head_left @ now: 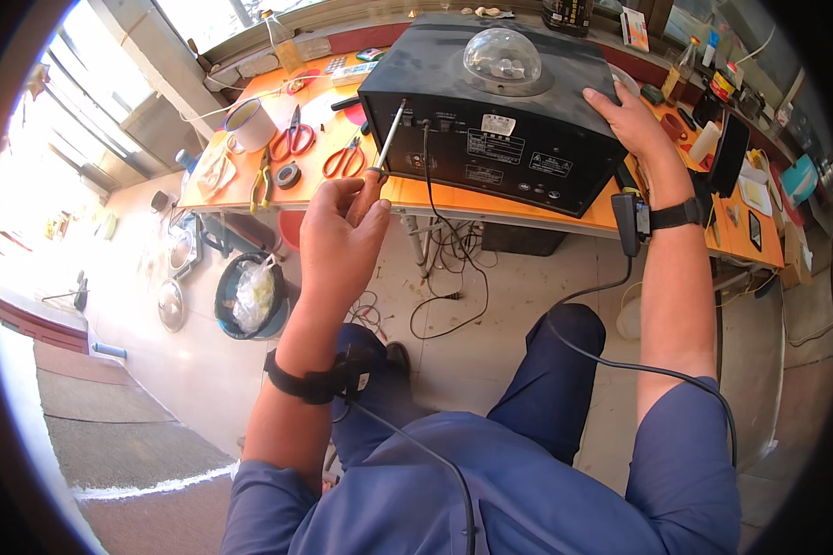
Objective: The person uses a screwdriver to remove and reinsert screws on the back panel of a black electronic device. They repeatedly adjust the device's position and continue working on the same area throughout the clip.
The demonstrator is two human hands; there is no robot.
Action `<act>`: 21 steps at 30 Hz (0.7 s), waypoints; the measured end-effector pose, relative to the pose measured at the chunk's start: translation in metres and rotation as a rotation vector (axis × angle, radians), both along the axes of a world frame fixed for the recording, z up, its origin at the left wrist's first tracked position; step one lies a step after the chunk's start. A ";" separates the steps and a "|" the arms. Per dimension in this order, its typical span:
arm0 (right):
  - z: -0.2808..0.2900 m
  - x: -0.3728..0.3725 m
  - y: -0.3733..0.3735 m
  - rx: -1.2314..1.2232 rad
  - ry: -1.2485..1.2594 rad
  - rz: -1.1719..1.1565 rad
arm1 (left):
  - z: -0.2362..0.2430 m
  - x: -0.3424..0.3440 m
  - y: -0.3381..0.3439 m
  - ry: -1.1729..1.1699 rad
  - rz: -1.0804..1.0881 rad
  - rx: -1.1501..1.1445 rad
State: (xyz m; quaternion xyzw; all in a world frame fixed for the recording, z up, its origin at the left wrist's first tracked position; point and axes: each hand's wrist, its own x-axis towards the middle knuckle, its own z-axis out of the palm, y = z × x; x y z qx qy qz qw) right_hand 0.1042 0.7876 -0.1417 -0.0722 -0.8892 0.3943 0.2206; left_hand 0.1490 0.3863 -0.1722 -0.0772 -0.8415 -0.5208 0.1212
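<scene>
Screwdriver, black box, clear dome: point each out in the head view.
Screwdriver (384, 155), head view: metal shaft, near the handle.
Black box (537, 143), head view: label-bearing panel facing the person.
Clear dome (502, 60), head view: middle of its curved shell.

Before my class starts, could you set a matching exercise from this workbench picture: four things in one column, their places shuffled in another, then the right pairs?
Things
1. screwdriver
2. clear dome
3. bucket
4. black tape roll

Places
A. on the floor, with a plastic bag inside
B. on the orange table, beside the pliers
C. held in the left hand
D. on top of the black box

Right pairs: 1-C, 2-D, 3-A, 4-B
</scene>
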 end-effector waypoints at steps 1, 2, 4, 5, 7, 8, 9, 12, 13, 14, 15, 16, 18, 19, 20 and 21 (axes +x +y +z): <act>0.003 0.005 -0.006 0.066 0.068 -0.114 | 0.000 0.000 0.000 -0.009 0.007 0.000; 0.007 0.012 -0.012 0.151 0.127 -0.233 | 0.000 -0.001 0.000 -0.017 0.015 0.003; 0.012 0.033 -0.036 0.157 0.307 -0.435 | 0.000 -0.001 0.000 -0.019 0.018 -0.009; 0.011 0.044 -0.055 0.203 0.517 -0.439 | 0.001 -0.001 -0.001 -0.021 0.022 -0.019; -0.010 0.064 -0.110 0.070 0.601 -0.108 | 0.001 -0.001 -0.001 -0.024 0.016 0.011; -0.020 0.067 -0.140 -0.105 0.472 0.115 | 0.001 -0.001 0.000 -0.023 0.007 0.026; -0.028 0.066 -0.163 -0.094 0.352 0.267 | 0.002 -0.001 0.000 -0.029 0.009 0.022; -0.042 0.038 -0.219 -0.759 -0.249 0.521 | 0.002 0.000 0.001 -0.039 0.006 0.048; -0.045 0.035 -0.230 -0.950 -0.221 0.609 | 0.003 0.000 0.001 -0.034 -0.004 0.076; -0.046 0.028 -0.237 -1.068 -0.266 0.655 | 0.004 0.000 0.002 -0.032 -0.014 0.104; -0.046 0.022 -0.243 -1.191 -0.287 0.730 | 0.005 0.001 0.002 -0.022 -0.008 0.086; -0.047 0.020 -0.250 -1.249 -0.277 0.721 | 0.006 0.000 0.003 -0.012 -0.004 0.068; -0.050 0.016 -0.258 -1.373 -0.267 0.687 | 0.007 0.003 0.004 0.003 0.005 0.020; -0.051 0.015 -0.260 -1.401 -0.217 0.720 | 0.007 0.006 0.004 0.009 0.016 -0.008; -0.053 0.015 -0.262 -1.424 -0.209 0.719 | 0.006 0.011 0.003 0.047 0.014 -0.025; -0.055 0.014 -0.262 -1.447 -0.228 0.678 | 0.005 0.016 0.002 0.088 0.029 -0.111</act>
